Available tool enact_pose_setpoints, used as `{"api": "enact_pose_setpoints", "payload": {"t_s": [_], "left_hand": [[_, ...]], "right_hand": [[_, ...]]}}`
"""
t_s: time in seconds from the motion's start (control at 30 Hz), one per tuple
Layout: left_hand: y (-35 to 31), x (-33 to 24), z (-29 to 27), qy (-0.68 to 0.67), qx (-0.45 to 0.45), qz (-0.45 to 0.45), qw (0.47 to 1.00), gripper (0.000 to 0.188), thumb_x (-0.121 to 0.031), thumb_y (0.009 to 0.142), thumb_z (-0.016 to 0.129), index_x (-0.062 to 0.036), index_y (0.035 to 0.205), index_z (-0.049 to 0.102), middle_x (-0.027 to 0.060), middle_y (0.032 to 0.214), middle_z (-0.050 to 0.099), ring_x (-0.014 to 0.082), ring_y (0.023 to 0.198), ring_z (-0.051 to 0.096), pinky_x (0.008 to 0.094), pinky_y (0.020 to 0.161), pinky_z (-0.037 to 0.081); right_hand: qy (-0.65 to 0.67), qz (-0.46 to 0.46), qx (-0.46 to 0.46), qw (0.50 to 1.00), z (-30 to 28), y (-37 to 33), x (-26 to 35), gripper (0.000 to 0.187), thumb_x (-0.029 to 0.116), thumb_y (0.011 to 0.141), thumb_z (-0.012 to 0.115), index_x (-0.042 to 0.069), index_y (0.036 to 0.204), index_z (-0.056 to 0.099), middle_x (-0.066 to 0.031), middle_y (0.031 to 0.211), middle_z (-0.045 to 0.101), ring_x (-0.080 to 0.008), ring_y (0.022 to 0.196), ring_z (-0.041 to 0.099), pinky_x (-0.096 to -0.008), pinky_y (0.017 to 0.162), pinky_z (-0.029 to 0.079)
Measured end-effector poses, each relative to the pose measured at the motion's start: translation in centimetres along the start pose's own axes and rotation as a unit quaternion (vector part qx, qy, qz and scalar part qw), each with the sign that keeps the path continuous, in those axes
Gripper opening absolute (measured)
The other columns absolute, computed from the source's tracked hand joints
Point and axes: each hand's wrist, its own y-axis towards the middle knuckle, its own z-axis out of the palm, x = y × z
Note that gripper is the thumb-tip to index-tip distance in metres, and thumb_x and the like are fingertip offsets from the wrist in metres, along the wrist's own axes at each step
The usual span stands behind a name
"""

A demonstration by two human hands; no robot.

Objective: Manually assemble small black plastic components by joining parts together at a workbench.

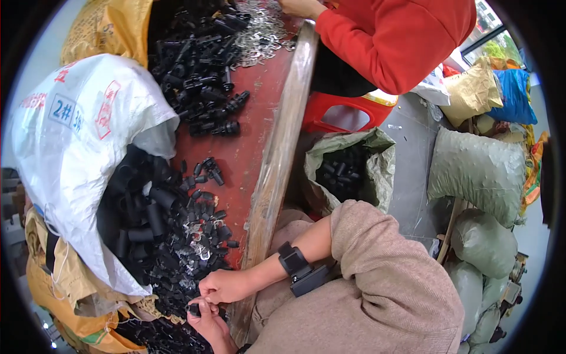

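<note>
Low in the view, my left hand point(207, 325) grips a small black plastic fitting point(193, 308) between thumb and fingers. My right hand point(227, 286) is closed just above it, its fingertips pinched together right by the fitting and the left thumb. What the right fingertips hold, if anything, is too small to make out. Beside both hands spreads a pile of small black plastic parts point(177, 259) with shiny metal clips point(201, 250) among them. Larger black tubes point(154, 219) spill from a white woven sack point(65, 141) onto the red tabletop point(259, 112).
A wooden edge rail point(283, 135) runs along the table. Across from me, a person in a red sleeve point(365, 47) sits by more black fittings point(200, 76) and metal clips point(259, 29). A sack of black parts point(380, 168) and a red stool point(354, 115) stand alongside; full sacks point(477, 171) lie right.
</note>
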Motion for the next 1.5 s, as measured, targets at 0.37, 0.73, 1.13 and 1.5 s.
{"api": "enact_pose_setpoints", "payload": {"t_s": [0.37,0.73,1.13,1.5], "left_hand": [[-0.1,-0.3,0.6,0.004,-0.063,-0.012,0.998,0.007,-0.007,0.078,0.056,-0.0017,0.079,0.052,0.0013,0.066,0.051,0.0068,0.054,0.045,0.0193,0.049,0.036],[0.0,1.2,-1.3,-0.108,-0.052,-0.025,0.992,0.012,-0.013,0.078,0.060,-0.0029,0.076,0.054,-0.0010,0.061,0.052,0.0039,0.052,0.046,0.0170,0.048,0.037],[-0.1,0.8,-1.6,-0.134,-0.031,-0.028,0.990,0.011,-0.013,0.078,0.059,-0.0032,0.074,0.053,0.0000,0.061,0.051,0.0059,0.052,0.045,0.0185,0.047,0.036],[0.9,0.3,-2.0,-0.136,-0.042,0.001,0.990,0.008,-0.009,0.078,0.058,-0.0015,0.080,0.055,-0.0003,0.070,0.053,0.0043,0.055,0.046,0.0175,0.050,0.038]], "right_hand": [[-0.122,0.074,0.013,0.990,0.1,-0.1,1.9,0.010,0.008,0.081,0.049,-0.001,0.076,0.051,-0.0075,0.072,0.060,-0.0114,0.068,0.057,-0.0254,0.059,0.045],[-0.379,-0.065,0.043,0.922,1.6,1.4,1.9,0.008,0.008,0.082,0.049,0.001,0.083,0.048,-0.0043,0.069,0.053,-0.0089,0.063,0.049,-0.0265,0.054,0.040],[-0.286,0.036,0.026,0.957,2.1,2.0,2.1,0.011,0.012,0.083,0.050,0.001,0.081,0.049,-0.0002,0.063,0.047,-0.0055,0.052,0.043,-0.0215,0.046,0.037],[-0.146,0.165,0.004,0.975,0.5,3.4,2.6,0.013,0.014,0.085,0.049,0.003,0.078,0.049,0.0022,0.060,0.046,-0.0030,0.047,0.038,-0.0178,0.042,0.031]]}}
